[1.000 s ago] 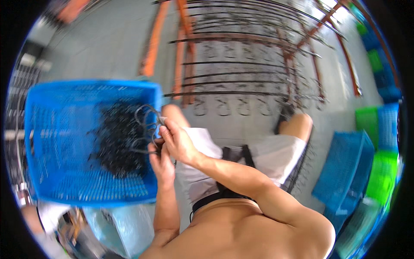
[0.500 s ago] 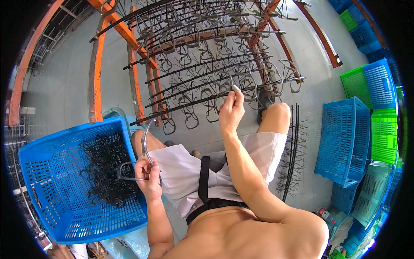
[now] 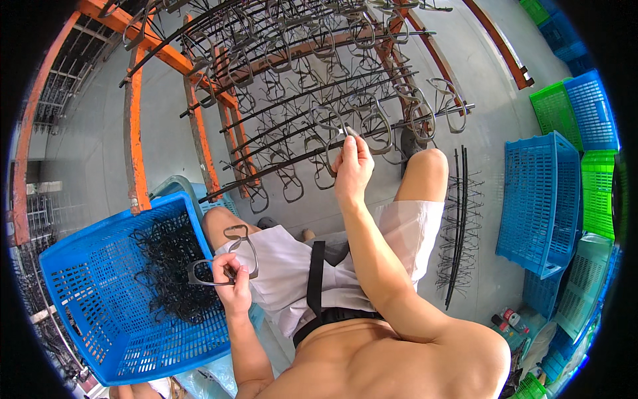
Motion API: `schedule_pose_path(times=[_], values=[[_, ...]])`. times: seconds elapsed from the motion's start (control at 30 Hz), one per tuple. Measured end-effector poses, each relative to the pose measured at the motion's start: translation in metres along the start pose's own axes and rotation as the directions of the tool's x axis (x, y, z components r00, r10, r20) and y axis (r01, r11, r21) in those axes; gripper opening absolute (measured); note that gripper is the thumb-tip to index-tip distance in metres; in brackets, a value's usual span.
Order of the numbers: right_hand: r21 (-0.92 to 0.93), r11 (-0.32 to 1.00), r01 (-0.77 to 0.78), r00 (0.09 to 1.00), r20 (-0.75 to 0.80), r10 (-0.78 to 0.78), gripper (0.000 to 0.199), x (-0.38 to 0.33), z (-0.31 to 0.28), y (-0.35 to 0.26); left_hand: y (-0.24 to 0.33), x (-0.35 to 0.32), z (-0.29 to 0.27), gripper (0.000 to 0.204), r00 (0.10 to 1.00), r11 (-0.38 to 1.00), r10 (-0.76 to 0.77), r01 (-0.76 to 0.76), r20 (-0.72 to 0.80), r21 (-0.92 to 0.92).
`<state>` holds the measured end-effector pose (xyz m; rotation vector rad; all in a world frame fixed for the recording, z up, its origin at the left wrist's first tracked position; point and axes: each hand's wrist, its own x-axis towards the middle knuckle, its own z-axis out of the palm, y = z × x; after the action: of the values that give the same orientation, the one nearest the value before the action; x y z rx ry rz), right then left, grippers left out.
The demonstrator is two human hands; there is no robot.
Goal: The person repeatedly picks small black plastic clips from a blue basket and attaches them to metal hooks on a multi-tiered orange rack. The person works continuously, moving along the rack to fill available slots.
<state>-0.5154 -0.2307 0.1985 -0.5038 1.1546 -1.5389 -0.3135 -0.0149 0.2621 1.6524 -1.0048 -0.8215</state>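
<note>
My left hand (image 3: 232,286) is closed round grey stirrup-shaped loops (image 3: 247,251), one standing up above the fingers and one sticking out to the left. They are held over my thigh beside the blue crate's edge. My right hand (image 3: 353,169) reaches up to the rack, its thumb and fingers pinching a similar grey loop (image 3: 327,118) at the front rod (image 3: 282,164). Several more such loops (image 3: 290,185) hang from this rod by thin wire hooks. Whether the pinched loop is hooked on the rod cannot be made out.
An orange metal rack (image 3: 135,133) carries several black rods with hanging loops. At my left stands a blue crate (image 3: 73,286) holding tangled black wire pieces (image 3: 176,266). Spare hooked rods (image 3: 457,226) lie on the floor at right, near stacked blue crates (image 3: 535,199) and green crates (image 3: 598,193).
The loops in my left hand have turned, so the upper one now shows its face. My right hand stays at the front rod, its loop now more in sight. The whole view has shifted slightly.
</note>
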Motion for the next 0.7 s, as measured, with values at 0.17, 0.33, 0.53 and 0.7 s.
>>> schedule_pose_path(times=[0.17, 0.33, 0.53, 0.7], values=[[0.008, 1.0, 0.024, 1.0, 0.018, -0.024, 0.027, -0.002, 0.002, 0.002, 0.001, 0.004, 0.005, 0.045, 1.0, 0.999, 0.013, -0.012, 0.022, -0.043], [-0.018, 0.999, 0.028, 0.999, 0.022, -0.028, 0.031, -0.006, 0.004, -0.005, -0.006, 0.004, -0.007, 0.045, 0.997, 0.985, -0.072, 0.072, -0.006, 0.159], [-0.131, 0.991, 0.036, 0.999, 0.033, -0.032, 0.033, -0.007, 0.006, -0.006, -0.016, 0.007, -0.025, 0.029, 0.983, 0.885, -0.078, 0.145, -0.166, 0.442], [-0.113, 0.994, -0.005, 0.998, 0.062, 0.012, 0.034, -0.006, 0.006, -0.008, -0.022, 0.007, -0.027, 0.018, 0.98, 0.921, -0.086, 0.148, -0.181, 0.361]])
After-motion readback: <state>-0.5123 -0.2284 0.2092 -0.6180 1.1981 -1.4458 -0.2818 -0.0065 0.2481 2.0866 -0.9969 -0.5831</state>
